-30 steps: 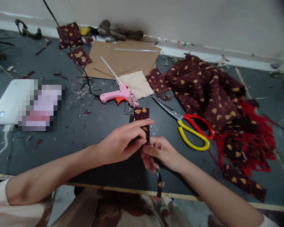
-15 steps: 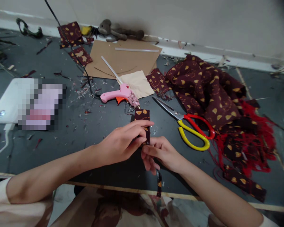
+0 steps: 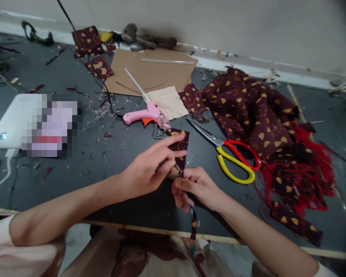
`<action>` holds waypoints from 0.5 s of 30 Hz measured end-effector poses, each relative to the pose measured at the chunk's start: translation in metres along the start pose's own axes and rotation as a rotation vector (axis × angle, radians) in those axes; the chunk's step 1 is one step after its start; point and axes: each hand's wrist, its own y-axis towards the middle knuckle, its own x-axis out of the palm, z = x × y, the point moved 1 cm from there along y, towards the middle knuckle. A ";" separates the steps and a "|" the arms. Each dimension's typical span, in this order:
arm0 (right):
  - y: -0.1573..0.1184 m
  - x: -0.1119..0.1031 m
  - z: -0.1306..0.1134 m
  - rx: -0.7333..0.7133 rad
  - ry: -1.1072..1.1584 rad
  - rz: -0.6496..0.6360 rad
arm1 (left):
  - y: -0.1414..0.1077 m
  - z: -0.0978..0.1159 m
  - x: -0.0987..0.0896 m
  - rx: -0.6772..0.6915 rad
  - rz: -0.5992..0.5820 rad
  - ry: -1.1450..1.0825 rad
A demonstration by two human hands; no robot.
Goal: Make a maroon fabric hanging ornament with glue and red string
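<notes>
A narrow maroon fabric strip [image 3: 182, 143] with golden leaf-like prints runs between my two hands, and its thin tail hangs below toward the table edge. My left hand [image 3: 151, 165] has its fingers against the strip's upper part, the index finger stretched along it. Pinched on the lower part is my right hand [image 3: 197, 188], thumb against the fingers. A small tan thing shows between the hands; I cannot make out its kind. Just beyond the strip's top lies the nozzle of a pink glue gun [image 3: 150, 113]. Scissors [image 3: 233, 154] with red and yellow handles lie open at the right.
Matching maroon cloth [image 3: 248, 107] is heaped at the right, with red threads [image 3: 317, 169] beside it. A cardboard sheet [image 3: 127, 75] and cream cloth [image 3: 173, 102] lie behind the glue gun. A white device [image 3: 11, 119] and a blurred phone [image 3: 56, 129] are at the left.
The upper part of the fabric strip has tilted to the right and widened in view. My left hand's fingers have shifted up and right along it; the right hand stays nearly in place.
</notes>
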 end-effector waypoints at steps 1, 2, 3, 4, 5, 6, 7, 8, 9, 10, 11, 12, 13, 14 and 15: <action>-0.001 0.001 0.000 -0.002 -0.010 0.007 | 0.001 0.000 -0.002 -0.014 0.024 0.019; -0.001 0.002 0.000 -0.002 -0.020 0.012 | 0.002 0.001 -0.004 -0.020 0.040 0.028; -0.002 0.002 0.001 -0.006 -0.030 0.017 | 0.002 0.001 -0.006 -0.017 0.047 0.024; -0.002 0.003 0.001 -0.012 -0.040 0.025 | 0.002 0.001 -0.007 -0.004 0.047 0.011; -0.002 0.004 0.001 -0.021 -0.052 0.032 | 0.002 0.000 -0.009 0.011 0.046 -0.005; -0.002 0.004 0.002 -0.029 -0.064 0.038 | 0.002 -0.001 -0.009 0.021 0.049 -0.019; -0.002 0.004 0.002 -0.036 -0.078 0.046 | 0.002 -0.002 -0.010 0.024 0.055 -0.023; -0.001 0.004 0.002 -0.041 -0.089 0.052 | 0.002 -0.003 -0.010 0.020 0.064 -0.016; -0.001 0.003 0.002 -0.045 -0.099 0.055 | 0.002 -0.004 -0.010 0.010 0.073 -0.002; 0.000 0.002 0.002 -0.046 -0.107 0.055 | 0.002 -0.005 -0.010 -0.006 0.079 0.012; 0.000 0.002 0.002 -0.047 -0.113 0.057 | 0.002 -0.006 -0.009 -0.022 0.084 0.021; 0.000 0.001 0.002 -0.049 -0.119 0.062 | 0.003 -0.007 -0.008 -0.043 0.086 0.022; 0.000 0.000 0.001 -0.051 -0.125 0.068 | 0.003 -0.007 -0.007 -0.069 0.086 0.014; 0.000 0.000 0.001 -0.050 -0.130 0.071 | 0.003 -0.008 -0.006 -0.105 0.081 -0.002; 0.001 -0.001 0.000 -0.048 -0.135 0.073 | 0.003 -0.008 -0.005 -0.148 0.073 -0.026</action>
